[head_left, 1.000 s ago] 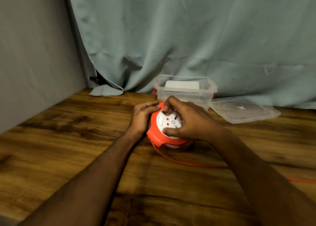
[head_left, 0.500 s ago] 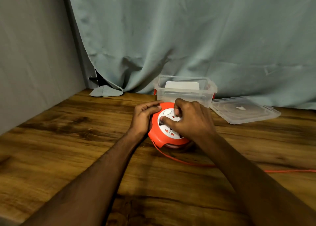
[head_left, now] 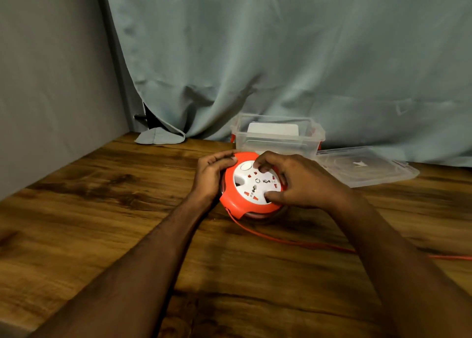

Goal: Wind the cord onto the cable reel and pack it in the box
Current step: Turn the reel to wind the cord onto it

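The right hand [head_left: 304, 182] has its fingers [head_left: 263, 167] curled onto the white socket face of the cable reel [head_left: 251, 187], fingertips at the far edge and thumb pressed at the near edge, gripping it. The left hand [head_left: 210, 175] wraps the reel's orange rim from the left, fingers bent over the far side. The reel sits on the wooden desk [head_left: 102, 222] between both hands. From under the thumb the orange cord [head_left: 293, 242] trails rightward along the desk. Just beyond the fingertips stands the clear box [head_left: 277, 137], its lid [head_left: 365, 169] lying beside it, before a grey-green curtain [head_left: 281, 56].
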Demonstrator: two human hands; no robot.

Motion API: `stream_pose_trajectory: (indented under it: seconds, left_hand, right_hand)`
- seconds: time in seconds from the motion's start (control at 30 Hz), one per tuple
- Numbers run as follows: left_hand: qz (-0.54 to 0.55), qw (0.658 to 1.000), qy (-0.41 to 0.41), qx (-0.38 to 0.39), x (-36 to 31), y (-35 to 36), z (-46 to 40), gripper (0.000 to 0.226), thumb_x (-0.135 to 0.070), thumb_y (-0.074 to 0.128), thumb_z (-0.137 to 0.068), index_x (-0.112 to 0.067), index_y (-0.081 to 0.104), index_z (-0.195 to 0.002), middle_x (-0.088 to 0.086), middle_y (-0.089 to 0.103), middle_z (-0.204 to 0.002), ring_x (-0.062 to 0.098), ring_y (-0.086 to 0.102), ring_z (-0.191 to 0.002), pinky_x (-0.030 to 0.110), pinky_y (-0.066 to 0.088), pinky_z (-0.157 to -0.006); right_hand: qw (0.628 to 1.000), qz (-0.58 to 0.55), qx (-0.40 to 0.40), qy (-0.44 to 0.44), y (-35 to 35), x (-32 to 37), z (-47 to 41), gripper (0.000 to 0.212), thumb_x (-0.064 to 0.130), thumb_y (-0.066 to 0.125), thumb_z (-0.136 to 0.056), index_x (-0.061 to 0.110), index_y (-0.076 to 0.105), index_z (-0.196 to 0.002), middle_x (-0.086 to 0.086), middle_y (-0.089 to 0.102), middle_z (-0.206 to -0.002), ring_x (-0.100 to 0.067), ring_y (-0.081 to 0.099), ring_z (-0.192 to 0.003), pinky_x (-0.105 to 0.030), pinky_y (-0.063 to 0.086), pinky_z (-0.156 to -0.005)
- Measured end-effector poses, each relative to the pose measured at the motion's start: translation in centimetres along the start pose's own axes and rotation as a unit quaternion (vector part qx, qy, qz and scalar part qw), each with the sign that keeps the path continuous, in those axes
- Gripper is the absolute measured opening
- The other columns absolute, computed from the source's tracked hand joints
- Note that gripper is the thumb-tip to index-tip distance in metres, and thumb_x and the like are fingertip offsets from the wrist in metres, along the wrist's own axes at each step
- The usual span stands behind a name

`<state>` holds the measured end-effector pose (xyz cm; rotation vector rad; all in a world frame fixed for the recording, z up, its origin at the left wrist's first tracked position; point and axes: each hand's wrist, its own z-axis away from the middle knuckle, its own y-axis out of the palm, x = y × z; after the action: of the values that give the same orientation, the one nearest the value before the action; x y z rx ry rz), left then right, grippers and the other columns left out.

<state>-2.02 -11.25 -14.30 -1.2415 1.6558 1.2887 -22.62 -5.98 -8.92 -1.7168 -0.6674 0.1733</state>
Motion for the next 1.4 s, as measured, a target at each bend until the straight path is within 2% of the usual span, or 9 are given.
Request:
stream_pose_trajectory:
  seconds: [0.13, 0.27, 0.4, 0.53, 0.73, 0.87, 1.0, 1.23, 1.4]
  left_hand:
    - [-0.012, 1.0, 0.005, 0.006, -0.1, 0.1, 0.1, 0.026, 0.005, 0.061, -0.086, 0.003, 0.07, -0.111, 0.013, 0.075, -0.094, 0.022, 0.073, -0.08, 0.031, 0.061, -0.074]
    - [-0.012, 1.0, 0.005, 0.005, 0.0, 0.2, 0.1, 0.027, 0.007, 0.061, -0.086, 0.006, 0.069, -0.112, 0.011, 0.075, -0.092, 0.018, 0.073, -0.076, 0.027, 0.06, -0.071]
    - [-0.013, 1.0, 0.007, 0.007, 0.0, 0.2, 0.1, 0.024, 0.007, 0.061, -0.086, 0.003, 0.071, -0.107, 0.01, 0.076, -0.087, 0.021, 0.073, -0.076, 0.029, 0.06, -0.071]
    - [-0.005, 1.0, 0.008, 0.002, 0.0, 0.4, 0.2, 0.026, 0.009, 0.06, -0.085, 0.007, 0.069, -0.109, 0.009, 0.076, -0.084, 0.019, 0.072, -0.074, 0.027, 0.06, -0.072]
    - [-0.003, 1.0, 0.016, 0.012, 0.0, 0.3, 0.2, 0.025, 0.01, 0.059, -0.086, 0.005, 0.069, -0.108, 0.004, 0.077, -0.079, 0.016, 0.072, -0.072, 0.025, 0.059, -0.069]
    - [0.015, 1.0, 0.018, 0.013, 0.0, 0.4, 0.2, 0.022, 0.01, 0.057, -0.087, -0.001, 0.071, -0.099, 0.004, 0.077, -0.078, 0.016, 0.072, -0.072, 0.025, 0.059, -0.07]
    - [0.029, 0.999, 0.032, -0.009, 0.2, 0.2, -0.1, 0.024, 0.009, 0.058, -0.087, 0.008, 0.069, -0.108, 0.01, 0.076, -0.085, 0.022, 0.071, -0.079, 0.03, 0.059, -0.076]
    - [0.024, 0.998, 0.065, 0.003, 0.1, 0.5, 0.4, 0.029, 0.011, 0.055, -0.087, 0.01, 0.066, -0.113, 0.004, 0.077, -0.085, 0.018, 0.071, -0.08, 0.026, 0.057, -0.077]
    - [0.011, 0.998, 0.068, -0.014, 0.3, 0.6, 0.3, 0.029, 0.012, 0.056, -0.086, 0.013, 0.066, -0.113, 0.008, 0.075, -0.086, 0.02, 0.068, -0.083, 0.026, 0.056, -0.077]
  right_hand:
    - [0.999, -0.026, -0.027, 0.007, -0.3, 0.3, 0.4, 0.065, 0.045, 0.084, -0.065, 0.044, 0.042, -0.115, 0.018, 0.067, -0.12, -0.012, 0.063, -0.102, -0.025, 0.046, -0.062]
    - [0.999, -0.007, -0.051, 0.019, -0.2, 0.8, 0.4, 0.068, 0.055, 0.085, -0.057, 0.042, 0.038, -0.105, 0.018, 0.069, -0.107, -0.011, 0.064, -0.096, -0.034, 0.057, -0.066]
    - [0.998, -0.002, -0.05, 0.036, 0.0, 1.0, 0.4, 0.067, 0.06, 0.084, -0.055, 0.038, 0.037, -0.098, 0.015, 0.067, -0.089, -0.008, 0.061, -0.08, -0.028, 0.042, -0.058]
    - [0.996, 0.017, -0.071, 0.059, 0.5, 1.3, 0.1, 0.06, 0.068, 0.079, -0.052, 0.03, 0.046, -0.085, 0.01, 0.065, -0.077, -0.013, 0.06, -0.073, -0.035, 0.049, -0.064]
    - [0.99, 0.039, -0.08, 0.107, 1.2, 2.1, -0.5, 0.056, 0.077, 0.072, -0.053, 0.031, 0.043, -0.067, 0.011, 0.058, -0.076, -0.017, 0.052, -0.076, -0.031, 0.029, -0.063]
    - [0.99, 0.064, -0.081, 0.099, 1.3, 2.2, -0.3, 0.056, 0.077, 0.069, -0.063, 0.034, 0.055, -0.095, 0.01, 0.064, -0.085, -0.019, 0.059, -0.088, -0.032, 0.031, -0.069]
    - [0.991, 0.102, -0.063, 0.052, 0.9, 2.4, -0.2, 0.071, 0.078, 0.058, -0.075, 0.05, 0.043, -0.139, 0.005, 0.07, -0.107, -0.023, 0.062, -0.1, -0.033, 0.036, -0.073]
    - [0.985, 0.123, -0.093, 0.083, 0.9, 3.8, -0.1, 0.068, 0.076, 0.063, -0.072, 0.053, 0.055, -0.136, 0.004, 0.071, -0.117, -0.023, 0.061, -0.112, -0.035, 0.041, -0.083]
    - [0.971, 0.038, -0.145, 0.186, 2.3, 4.4, -0.7, 0.073, 0.076, 0.069, -0.065, 0.038, 0.069, -0.126, 0.001, 0.069, -0.125, -0.024, 0.062, -0.115, -0.037, 0.048, -0.09]
